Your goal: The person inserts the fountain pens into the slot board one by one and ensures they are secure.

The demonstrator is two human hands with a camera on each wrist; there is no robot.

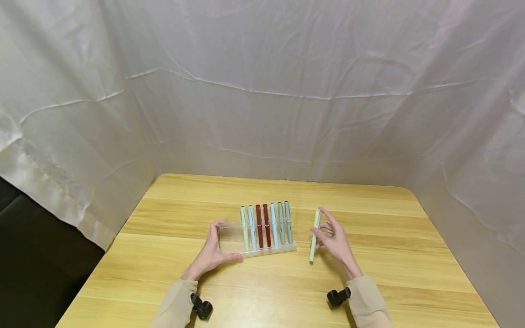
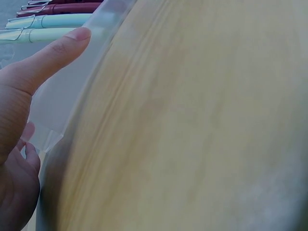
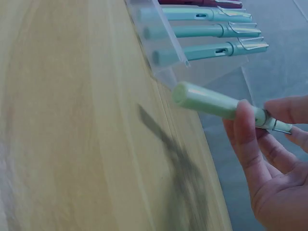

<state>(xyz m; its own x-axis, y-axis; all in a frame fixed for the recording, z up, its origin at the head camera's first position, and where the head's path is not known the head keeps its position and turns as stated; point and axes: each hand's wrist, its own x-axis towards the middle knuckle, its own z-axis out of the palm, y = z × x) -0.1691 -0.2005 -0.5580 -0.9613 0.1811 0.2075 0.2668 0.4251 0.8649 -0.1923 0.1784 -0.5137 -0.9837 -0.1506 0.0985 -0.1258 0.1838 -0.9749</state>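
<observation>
My right hand (image 1: pixel 334 239) pinches a pale green pen (image 1: pixel 315 237) by its middle, cap end up, just right of a clear pen stand (image 1: pixel 229 239). In the right wrist view the pen (image 3: pixel 207 102) is held above the table, its shadow below. My left hand (image 1: pixel 211 250) grips the left end of the stand, thumb (image 2: pixel 72 43) along the front edge and fingers at the back. Side by side in the stand lean several pens: a pale green one (image 1: pixel 244 228), light blue ones (image 1: pixel 252 228), two dark red ones (image 1: pixel 259 228) and grey-green ones (image 1: pixel 289 223) at the right.
The stand rests on a wood-grain table (image 1: pixel 262 291). Pale curtains (image 1: pixel 287 114) hang behind the table and along both sides. A dark surface (image 1: pixel 37 246) shows beyond the table's left edge. Small black cameras (image 1: pixel 338 297) are worn at both wrists.
</observation>
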